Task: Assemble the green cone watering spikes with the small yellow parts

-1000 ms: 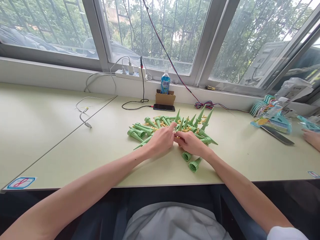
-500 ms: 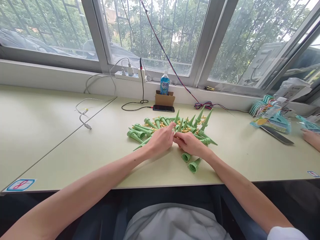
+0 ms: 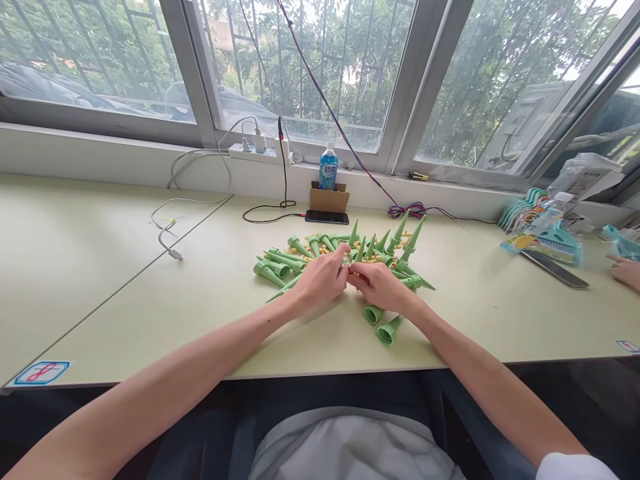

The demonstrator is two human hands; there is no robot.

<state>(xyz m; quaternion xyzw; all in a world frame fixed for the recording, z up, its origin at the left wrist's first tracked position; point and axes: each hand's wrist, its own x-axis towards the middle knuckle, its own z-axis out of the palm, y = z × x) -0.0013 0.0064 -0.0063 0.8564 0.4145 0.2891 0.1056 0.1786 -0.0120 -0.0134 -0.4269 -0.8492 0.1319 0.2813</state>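
Note:
My left hand is closed, its fingers curled in at the near side of a pile of green plant-watering spikes; what it grips is hidden. Meeting it fingertip to fingertip is my right hand, pinched, with a bit of a small yellow piece showing at its fingers. Several green spikes stand point up just beyond my hands, and more lie on their sides. Small yellow pieces are scattered among them. Two green spikes lie by my right wrist with their threaded open ends toward me.
Behind the pile are a phone, a cardboard box and a blue bottle. A white cable lies to the left. Packaged brushes and a dark flat object lie right, near another person's hand.
My hands stay nearly in place, fingertips together, with only slight finger movement. At the far right, the other person's hand and the light-blue item beside it have shifted a little.

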